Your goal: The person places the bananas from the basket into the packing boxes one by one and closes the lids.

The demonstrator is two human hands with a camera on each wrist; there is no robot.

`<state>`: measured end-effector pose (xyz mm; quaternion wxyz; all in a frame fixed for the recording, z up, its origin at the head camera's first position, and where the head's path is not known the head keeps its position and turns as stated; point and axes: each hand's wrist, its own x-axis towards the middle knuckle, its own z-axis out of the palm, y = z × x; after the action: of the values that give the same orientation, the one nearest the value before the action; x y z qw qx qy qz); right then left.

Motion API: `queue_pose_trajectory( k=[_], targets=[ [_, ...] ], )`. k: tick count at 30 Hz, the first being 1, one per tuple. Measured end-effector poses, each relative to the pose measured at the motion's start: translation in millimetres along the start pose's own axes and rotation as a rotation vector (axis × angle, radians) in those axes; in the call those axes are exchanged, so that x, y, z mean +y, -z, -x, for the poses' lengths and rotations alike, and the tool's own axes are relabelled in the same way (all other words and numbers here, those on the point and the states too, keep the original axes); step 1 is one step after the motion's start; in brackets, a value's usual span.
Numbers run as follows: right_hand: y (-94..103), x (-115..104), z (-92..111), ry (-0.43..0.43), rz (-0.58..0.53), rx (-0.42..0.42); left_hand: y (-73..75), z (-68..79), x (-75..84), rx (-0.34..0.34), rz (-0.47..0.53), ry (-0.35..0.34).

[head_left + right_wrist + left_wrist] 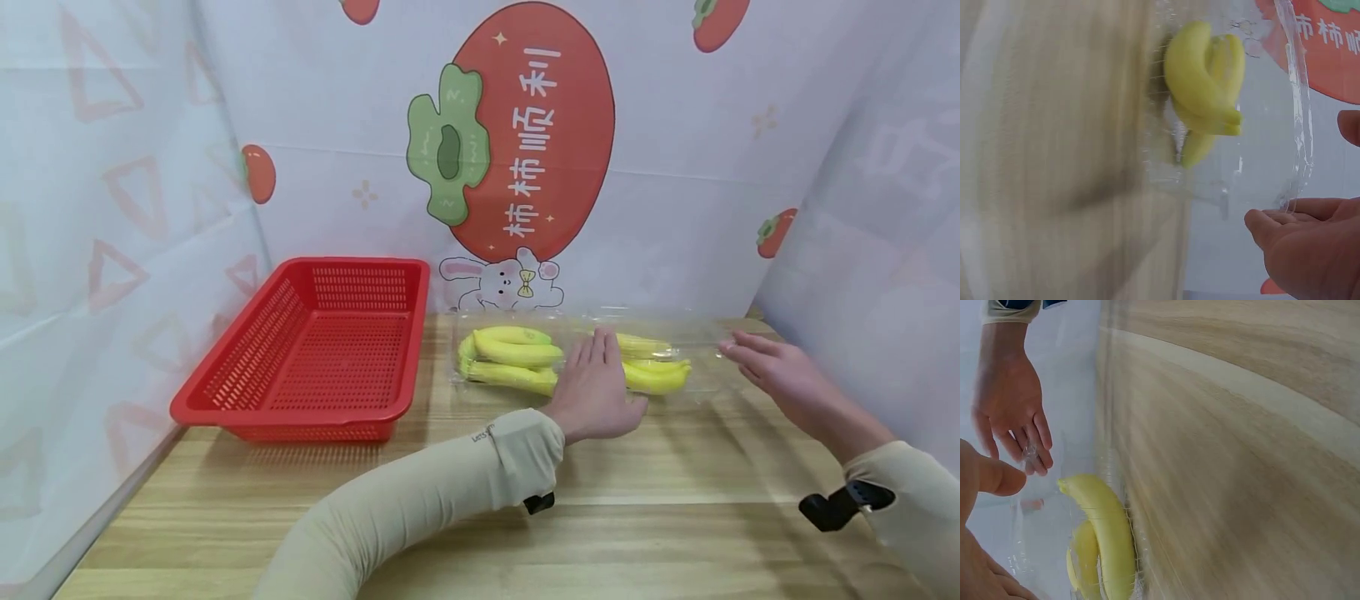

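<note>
Two clear plastic boxes stand side by side at the back of the table. Several yellow bananas fill the left box. More bananas lie in the right box, seen through its wall. My left hand reaches over the front of the boxes where they meet, fingers straight and close together, hiding part of the bananas behind. At the right box's right end is my right hand, fingers extended with the fingertips right at the corner. In the right wrist view the thumb stands apart from the box.
A red plastic basket with perforated walls stands left of the boxes. White printed cloth closes off the back and both sides. The wooden table extends in front.
</note>
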<state>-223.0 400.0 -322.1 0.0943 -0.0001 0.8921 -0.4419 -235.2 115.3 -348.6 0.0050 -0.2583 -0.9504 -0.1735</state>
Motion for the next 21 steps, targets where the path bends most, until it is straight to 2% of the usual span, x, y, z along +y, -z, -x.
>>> queue_pose_trajectory(
  k=[1, 4, 11, 14, 19, 21],
  targets=[
    [-1.8, 1, 2, -0.006, 0.048, 0.0, -1.4, 0.8, 0.1, -0.011, -0.048, -0.008],
    [-8.5, 5, 5, -0.01, 0.1, -0.003, -5.1, 3.2, -0.3, -0.027, -0.142, -0.029],
    [-19.6, 16, 5, -0.015, 0.158, 0.004, -13.5, 6.4, -1.9, -0.051, -0.26, -0.059],
    [-21.2, 21, 6, -0.017, 0.167, 0.002, -15.5, 6.3, -2.6, -0.05, -0.284, -0.061],
    [-22.1, 23, 7, -0.017, 0.176, 0.013, -16.8, 6.0, -3.9, -0.046, -0.262, -0.063],
    [-21.6, 23, 6, -0.017, 0.168, 0.02, -16.8, 6.5, -4.4, -0.02, -0.25, -0.071]
  ],
)
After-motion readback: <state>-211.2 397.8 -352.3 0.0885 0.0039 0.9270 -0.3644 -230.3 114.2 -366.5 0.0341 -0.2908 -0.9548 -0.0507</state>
